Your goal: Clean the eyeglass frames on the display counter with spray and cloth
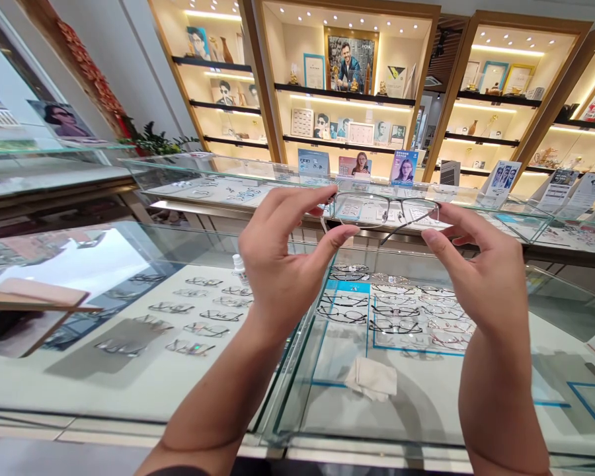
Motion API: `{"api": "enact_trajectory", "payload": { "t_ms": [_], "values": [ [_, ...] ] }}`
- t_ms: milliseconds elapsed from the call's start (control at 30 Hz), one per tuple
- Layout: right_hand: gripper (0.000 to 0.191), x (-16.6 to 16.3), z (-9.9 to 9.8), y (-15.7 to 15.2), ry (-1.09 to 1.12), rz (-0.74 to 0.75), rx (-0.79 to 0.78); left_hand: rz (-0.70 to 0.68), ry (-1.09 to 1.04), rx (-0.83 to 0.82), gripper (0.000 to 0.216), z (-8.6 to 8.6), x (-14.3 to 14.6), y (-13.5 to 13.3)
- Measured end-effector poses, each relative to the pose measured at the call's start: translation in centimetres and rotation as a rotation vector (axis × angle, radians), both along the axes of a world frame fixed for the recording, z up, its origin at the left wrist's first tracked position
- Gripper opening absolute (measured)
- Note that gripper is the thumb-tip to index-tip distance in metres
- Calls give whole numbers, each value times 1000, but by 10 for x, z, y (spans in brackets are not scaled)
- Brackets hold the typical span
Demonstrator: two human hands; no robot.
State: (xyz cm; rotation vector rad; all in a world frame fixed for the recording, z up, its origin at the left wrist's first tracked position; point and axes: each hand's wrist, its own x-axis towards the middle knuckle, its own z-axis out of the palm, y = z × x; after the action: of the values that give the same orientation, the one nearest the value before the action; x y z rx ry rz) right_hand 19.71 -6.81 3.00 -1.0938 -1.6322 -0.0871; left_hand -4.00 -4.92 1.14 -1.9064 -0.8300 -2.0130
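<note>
A pair of eyeglasses (363,209) with thin dark rims is held up in front of me above the glass counter. My left hand (290,254) grips the left end of the frame, its fingers near the hinge and its thumb lower down. At the other end, my right hand (486,264) has the frame between thumb and fingers; a dark temple arm slants down and left from there. Below the hands, a crumpled pale cloth (371,379) lies on the counter.
Several eyeglasses (395,311) are laid out in the right glass case, and more (207,315) in the left one. A small white bottle (238,270) stands behind my left wrist. Farther back are another display counter (218,188), standing cards (356,165) and lit shelves (347,96).
</note>
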Motion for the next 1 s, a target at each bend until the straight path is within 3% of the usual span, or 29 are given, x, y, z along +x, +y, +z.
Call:
{"api": "enact_trajectory", "payload": {
  "t_ms": [300,667,1000],
  "values": [
    [37,0,-1,0,5,-6,24,-38,-32,-43,38,0,0,3],
    [30,-7,0,-1,0,-58,131,-258,-109,-314,41,-3,-7,20],
    [27,-12,-1,0,-24,-82,207,-325,-141,-370,47,-3,-5,24]
  ]
}}
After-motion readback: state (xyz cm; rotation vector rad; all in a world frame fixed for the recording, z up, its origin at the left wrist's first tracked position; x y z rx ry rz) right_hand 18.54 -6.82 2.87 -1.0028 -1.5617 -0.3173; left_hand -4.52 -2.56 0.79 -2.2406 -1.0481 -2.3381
